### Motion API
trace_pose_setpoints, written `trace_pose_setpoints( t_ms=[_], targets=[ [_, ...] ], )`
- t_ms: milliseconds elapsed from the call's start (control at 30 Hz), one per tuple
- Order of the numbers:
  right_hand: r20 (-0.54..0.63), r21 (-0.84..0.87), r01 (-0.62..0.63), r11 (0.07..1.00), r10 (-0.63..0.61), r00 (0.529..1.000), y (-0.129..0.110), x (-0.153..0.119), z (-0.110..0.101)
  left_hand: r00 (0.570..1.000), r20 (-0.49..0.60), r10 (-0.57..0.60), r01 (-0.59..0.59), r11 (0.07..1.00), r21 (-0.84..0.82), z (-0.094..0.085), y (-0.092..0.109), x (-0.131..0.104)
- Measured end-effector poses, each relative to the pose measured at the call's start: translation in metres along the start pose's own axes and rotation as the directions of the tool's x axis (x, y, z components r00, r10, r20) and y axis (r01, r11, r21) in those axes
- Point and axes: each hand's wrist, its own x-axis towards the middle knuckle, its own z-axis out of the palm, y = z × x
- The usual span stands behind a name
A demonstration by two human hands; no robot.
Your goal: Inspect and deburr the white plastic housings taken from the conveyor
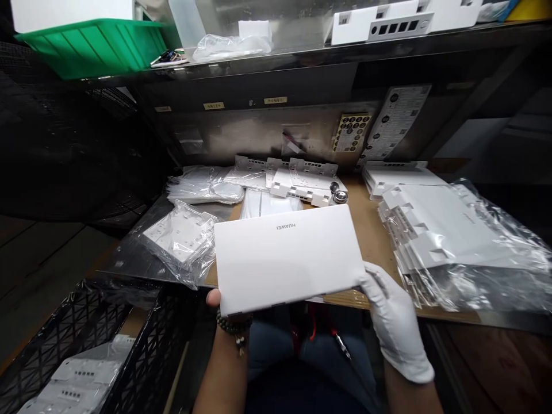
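Observation:
A white plastic device cover (pixel 288 259) marked HUAWEI is held up in front of me, its lettering upside down from my side. My left hand (pixel 214 298), bare and with a beaded bracelet at the wrist, grips its lower left corner; most of its fingers are hidden behind the cover. On the right edge my right hand (pixel 390 313), in a white glove, is closed on the cover's lower right corner. Just beyond the cover lie more white housings (pixel 302 181) and two small round metal pieces (pixel 338 196). Clear plastic bags (pixel 204 184) are stacked behind on the left.
Bagged white covers (pixel 448 230) are piled at the right. A bagged white part (pixel 181 233) lies left. Below left stands a black crate (pixel 142 339) with white parts inside. Overhead runs a metal shelf (pixel 293 63) bearing a green bin (pixel 99 46). A red-handled tool (pixel 336 336) is over my lap.

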Motion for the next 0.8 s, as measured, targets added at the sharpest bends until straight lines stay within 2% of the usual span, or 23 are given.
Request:
trace_pose_setpoints(
  t_ms=[100, 200, 267, 333, 400, 533, 667, 733, 800],
  targets=[
    [0.1, 0.024, -0.076, 0.997, 0.073, 0.992, 0.003, 0.006, -0.003, 0.999, 0.05, -0.003, -0.002, 0.995, 0.104, 0.006, 0.026, 0.004],
    [0.07, 0.015, 0.0, 1.0, -0.001, 0.998, 0.018, 0.012, -0.004, 0.997, 0.072, 0.029, -0.047, 0.961, 0.273, 0.018, 0.042, 0.015],
    [0.063, -0.002, 0.053, 0.999, -0.052, 0.997, 0.034, 0.015, -0.005, 0.991, 0.024, 0.13, -0.131, 0.94, 0.316, 0.028, 0.039, 0.021],
    [0.071, -0.002, 0.066, 0.998, -0.066, 0.995, 0.049, 0.018, -0.005, 0.964, -0.027, 0.263, -0.243, 0.923, 0.3, 0.035, 0.029, 0.023],
    [0.065, -0.001, 0.056, 0.998, -0.056, 0.996, 0.06, 0.021, -0.005, 0.933, -0.019, 0.361, -0.339, 0.893, 0.297, 0.039, 0.018, 0.021],
    [0.032, -0.001, 0.069, 0.998, -0.069, 0.997, 0.06, 0.021, -0.005, 0.879, 0.119, 0.461, -0.474, 0.822, 0.316, 0.04, 0.012, 0.016],
    [0.005, 0.025, 0.148, 0.989, -0.148, 0.989, 0.043, 0.018, -0.006, 0.791, 0.284, 0.542, -0.612, 0.694, 0.379, 0.042, 0.017, 0.014],
    [-0.04, -0.005, 0.174, 0.985, -0.174, 0.984, 0.037, 0.017, -0.006, 0.772, 0.331, 0.543, -0.636, 0.667, 0.388, 0.044, 0.017, 0.013],
    [-0.09, -0.033, 0.19, 0.981, -0.192, 0.977, 0.034, 0.017, -0.007, 0.77, 0.345, 0.536, -0.637, 0.669, 0.383, 0.045, 0.015, 0.013]
  ],
)
